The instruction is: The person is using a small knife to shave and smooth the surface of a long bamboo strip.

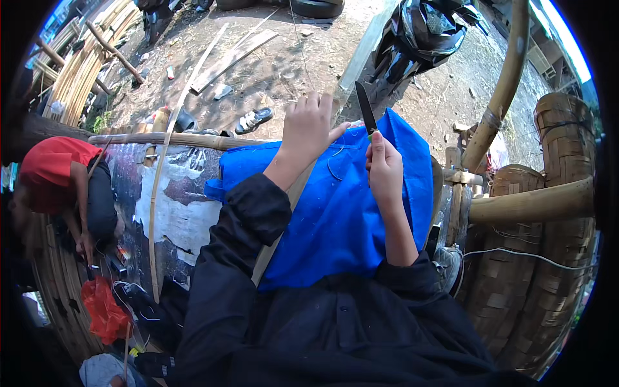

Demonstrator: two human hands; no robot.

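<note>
My right hand [385, 169] is closed round the handle of a knife [365, 106], its dark blade pointing up and away from me. To its left, my left hand [308, 126] shows its back, fingers curled over a long flat bamboo strip [278, 244] and thumb stretched to the right. The strip slants from beside my left forearm up under that hand and appears to run on beyond it. Under both hands a bright blue cloth [316, 226] covers my lap, with small pale shavings on it. The undersides of my left fingers are hidden.
On the left, a person in red [58, 171] bends over near a red plastic bag [104, 313]. A bamboo pole [187, 138] crosses in front. Thick bamboo posts [503, 97] and woven baskets [516, 258] stand at right. A black bundle [422, 35] and sandal [253, 120] lie ahead.
</note>
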